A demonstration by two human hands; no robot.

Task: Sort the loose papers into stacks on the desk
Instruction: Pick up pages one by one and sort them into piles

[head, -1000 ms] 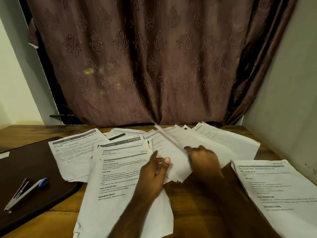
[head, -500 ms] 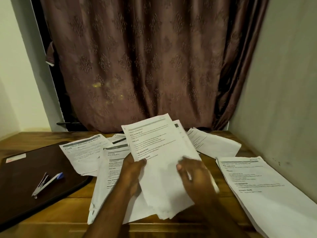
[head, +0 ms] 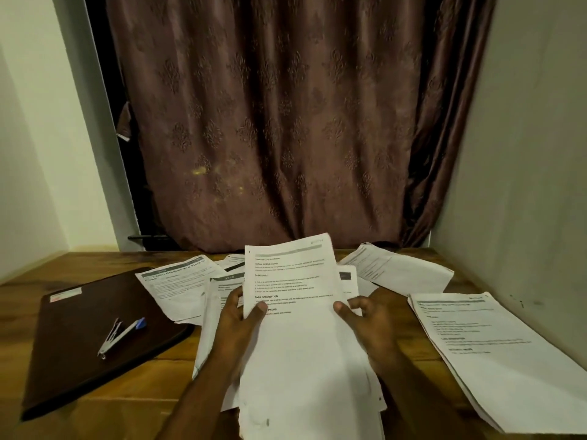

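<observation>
I hold a bundle of printed sheets point(head: 298, 328) upright over the middle of the wooden desk point(head: 95, 414). My left hand point(head: 241, 322) grips its left edge, thumb on the front page. My right hand point(head: 368, 319) grips the right edge, thumb on the front, fingers curled behind. Loose papers point(head: 178, 284) lie spread on the desk behind and left of the bundle. Another loose sheet point(head: 400, 271) lies at the back right. A squared stack of papers point(head: 495, 354) lies at the right side of the desk.
A dark brown folder point(head: 76, 360) lies at the left with a stapler point(head: 117, 335) on top of it. A patterned brown curtain point(head: 286, 122) hangs behind the desk. A wall point(head: 524, 185) closes in the right side.
Both hands gathered sheets from the desk and lifted them into one bundle, now held squarer and nearer to me. The camera tilted so the desk sits lower in view.
</observation>
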